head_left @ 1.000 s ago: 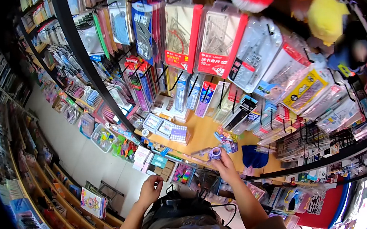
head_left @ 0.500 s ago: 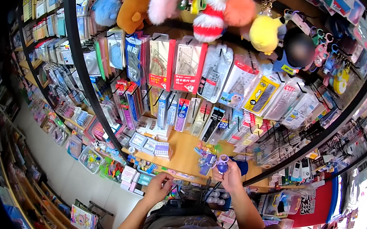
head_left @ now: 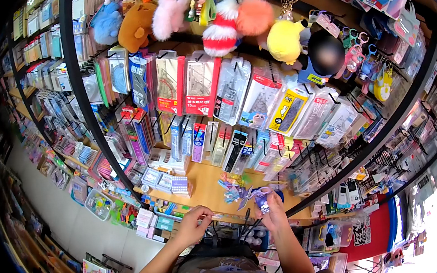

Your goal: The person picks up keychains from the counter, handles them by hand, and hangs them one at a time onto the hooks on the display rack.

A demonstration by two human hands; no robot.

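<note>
My right hand is closed around a small purple trinket with a cartoon character on its front, the thumb lying along its right side. A thin purple piece stands out to the left of it. Behind lie colourful small packets on the wooden shelf. My left hand hovers near the shelf's front edge with fingers curled in and the thumb against them. Whether anything is pinched there is hidden. White and purple boxes stand beyond this hand.
Packaged ruler sets hang on hooks above the shelf, with plush keychains higher up. A black metal post rises at the left, and a curved black rail runs along the right. A clear bin stands low at the left.
The whole view has shifted, so the shelves sit further left. In my right hand the purple trinket has turned, and a thin purple piece now shows at its left. My left hand stays curled.
</note>
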